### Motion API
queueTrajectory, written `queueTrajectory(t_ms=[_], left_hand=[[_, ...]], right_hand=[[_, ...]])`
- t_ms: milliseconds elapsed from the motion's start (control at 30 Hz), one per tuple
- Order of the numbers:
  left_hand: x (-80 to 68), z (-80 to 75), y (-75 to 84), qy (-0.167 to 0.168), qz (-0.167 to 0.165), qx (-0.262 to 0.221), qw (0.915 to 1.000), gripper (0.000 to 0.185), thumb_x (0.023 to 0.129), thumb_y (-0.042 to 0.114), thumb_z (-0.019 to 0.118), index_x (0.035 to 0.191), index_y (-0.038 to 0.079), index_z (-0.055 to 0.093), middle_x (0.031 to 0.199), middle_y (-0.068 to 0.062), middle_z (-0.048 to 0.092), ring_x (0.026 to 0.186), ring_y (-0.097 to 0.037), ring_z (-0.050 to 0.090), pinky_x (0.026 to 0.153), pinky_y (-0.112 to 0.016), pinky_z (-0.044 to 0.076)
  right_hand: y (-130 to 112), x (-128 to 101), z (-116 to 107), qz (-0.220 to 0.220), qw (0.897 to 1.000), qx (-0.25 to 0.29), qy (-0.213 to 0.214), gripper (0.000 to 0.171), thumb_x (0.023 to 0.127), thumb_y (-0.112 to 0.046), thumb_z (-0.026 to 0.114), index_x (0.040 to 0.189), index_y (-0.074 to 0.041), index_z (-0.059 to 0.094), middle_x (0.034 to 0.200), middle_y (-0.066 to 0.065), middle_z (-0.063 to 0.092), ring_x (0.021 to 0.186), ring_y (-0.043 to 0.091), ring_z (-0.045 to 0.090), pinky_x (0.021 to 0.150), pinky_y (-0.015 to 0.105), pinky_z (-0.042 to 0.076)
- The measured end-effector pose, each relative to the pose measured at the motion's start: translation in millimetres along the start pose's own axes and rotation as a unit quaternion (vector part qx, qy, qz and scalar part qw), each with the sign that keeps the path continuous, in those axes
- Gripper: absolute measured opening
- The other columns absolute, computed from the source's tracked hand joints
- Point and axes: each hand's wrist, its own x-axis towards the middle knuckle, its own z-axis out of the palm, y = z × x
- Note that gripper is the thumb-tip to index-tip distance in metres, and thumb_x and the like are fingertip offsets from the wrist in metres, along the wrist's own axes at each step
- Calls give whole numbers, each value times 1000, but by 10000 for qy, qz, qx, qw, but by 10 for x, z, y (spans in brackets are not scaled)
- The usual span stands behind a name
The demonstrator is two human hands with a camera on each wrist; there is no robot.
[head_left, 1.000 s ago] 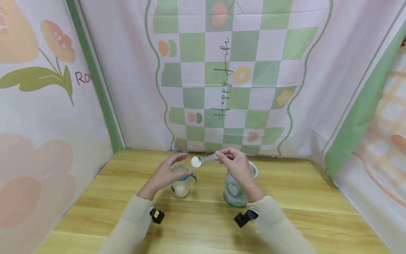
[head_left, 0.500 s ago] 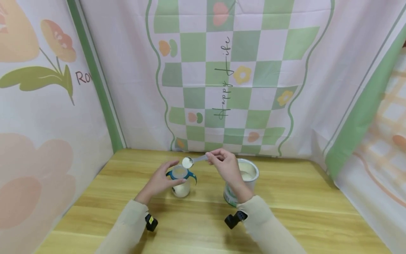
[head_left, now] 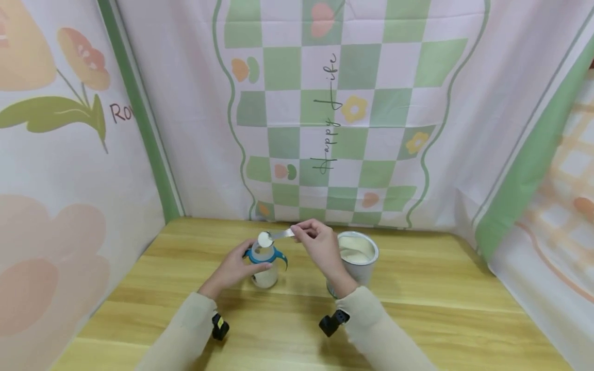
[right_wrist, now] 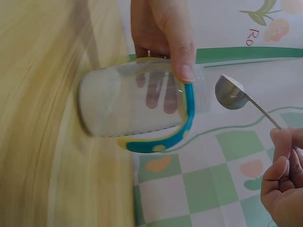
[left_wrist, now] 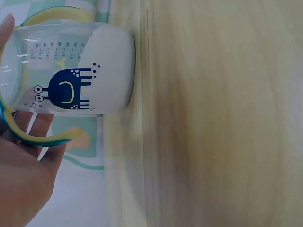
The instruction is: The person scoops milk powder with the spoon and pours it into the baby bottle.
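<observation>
A clear baby bottle (head_left: pixel 266 279) with a blue-and-yellow two-handled collar stands upright on the table. Its lower part holds whitish contents, and a dark blue cartoon creature decorates the wall (left_wrist: pixel 65 89). My left hand (head_left: pixel 230 271) grips the bottle around its collar, thumb on the near side and fingers behind. Between right thumb and fingers, my right hand (head_left: pixel 317 248) pinches the handle of a measuring scoop (right_wrist: pixel 231 94). White powder heaps in the scoop, which hovers just above the bottle's open mouth, apart from it.
An open can (head_left: pixel 364 270) of pale powder stands to the right, partly behind my right forearm. The wooden table (head_left: pixel 445 288) meets a patterned cloth backdrop (head_left: pixel 297 180) at its far edge.
My right hand has carried the filled scoop leftward from near the can to over the bottle. My left hand has closed in on the bottle's collar and now grips it.
</observation>
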Motion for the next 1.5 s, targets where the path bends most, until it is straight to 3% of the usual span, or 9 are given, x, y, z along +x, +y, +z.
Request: queueTrajectory(t_ms=[200, 433, 900, 1033, 1233, 1500], left_hand=[[-9, 4, 3, -95, -120, -246, 9996, 70, 83, 37, 84, 143, 20, 52, 135, -1, 58, 129, -28, 50, 107, -57, 37], [-17, 5, 5, -88, -215, -289, 9993, 74, 84, 39, 83, 146, 19, 49, 138, -1, 56, 130, -29, 49, 107, -59, 37], [-24, 21, 29, -97, -515, -489, 9974, 75, 85, 37, 82, 148, 19, 47, 143, -4, 53, 135, -36, 44, 108, -63, 34], [-24, 22, 5, -111, -432, -445, 9980, 74, 84, 40, 82, 147, 20, 48, 141, -2, 54, 134, -33, 46, 108, -60, 34], [-34, 21, 5, -139, -301, -405, 9986, 73, 85, 40, 82, 147, 20, 48, 140, -1, 55, 132, -31, 48, 108, -58, 36], [-22, 18, 9, -178, -191, -428, 9987, 66, 85, 37, 82, 142, 22, 52, 133, 2, 59, 128, -26, 51, 108, -57, 37]], right_hand=[[51, -23, 68, -400, 9990, 181, 42, 12, 95, -22, 73, 94, -10, 73, 81, 1, 73, 75, 18, 69, 59, 24, 48], [95, -41, 113, -528, 9983, 236, 13, 13, 95, -26, 72, 94, -13, 73, 81, 2, 71, 75, 17, 67, 57, 23, 47], [141, -131, 174, -1385, 9895, -413, -9, 11, 96, -29, 70, 93, -19, 73, 75, -3, 67, 63, 20, 62, 48, 25, 45], [179, -136, 195, -1989, 9777, -666, 46, 10, 96, -26, 70, 94, -17, 74, 75, -1, 69, 62, 12, 63, 49, 24, 49], [234, -144, 210, -2898, 9519, -998, 53, 9, 96, -21, 70, 95, -13, 74, 78, -3, 70, 67, 4, 63, 56, 20, 52], [281, -157, 198, -3928, 9067, -1532, 63, 4, 90, -9, 76, 92, -10, 74, 85, 0, 73, 74, 8, 68, 65, 16, 54]])
